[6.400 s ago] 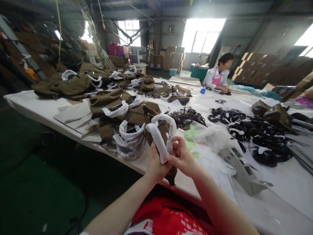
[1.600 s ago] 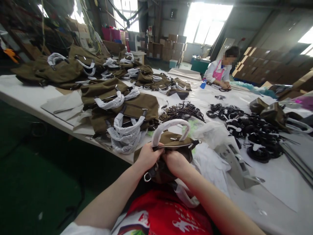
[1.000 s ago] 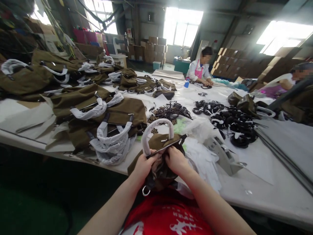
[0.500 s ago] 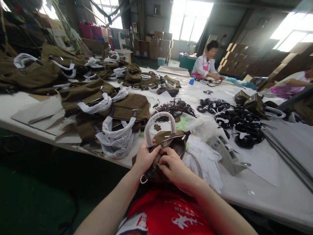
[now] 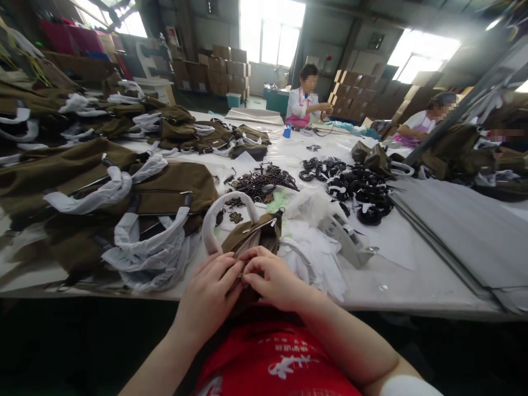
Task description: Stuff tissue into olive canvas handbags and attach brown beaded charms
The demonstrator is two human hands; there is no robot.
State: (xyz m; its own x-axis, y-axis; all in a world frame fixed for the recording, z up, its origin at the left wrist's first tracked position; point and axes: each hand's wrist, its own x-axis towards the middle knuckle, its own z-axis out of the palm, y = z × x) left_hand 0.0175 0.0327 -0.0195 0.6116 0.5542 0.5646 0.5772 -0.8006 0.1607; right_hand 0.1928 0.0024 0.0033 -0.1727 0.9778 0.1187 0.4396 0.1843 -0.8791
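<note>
At the table's front edge stands a small olive-brown handbag (image 5: pixel 264 226) with its top unzipped. One raised handle (image 5: pixel 211 220) is wrapped in white paper. My left hand (image 5: pixel 214 291) is closed over the near side of the bag's opening, its fingers bent across the fabric. Just to its right, my right hand (image 5: pixel 272 280) pinches a small metal piece (image 5: pixel 240 276) at the opening, thumb and forefinger together. Its exact kind is too small to make out. The fingers hide the bag's near end.
Olive handbags (image 5: pixel 177 179) with wrapped handles pile up on the left. Beyond my bag lie beaded cords (image 5: pixel 268 181) and black coiled straps (image 5: pixel 358 187). To the right are white sheets (image 5: pixel 315 261), a grey tape dispenser (image 5: pixel 346 239) and grey boards (image 5: pixel 457 231). Co-workers (image 5: pixel 303 102) sit across the table.
The view has swung right, so the table's contents appear farther left. My left hand has shifted over the near end of the bag, covering it. The right hand still pinches at the opening.
</note>
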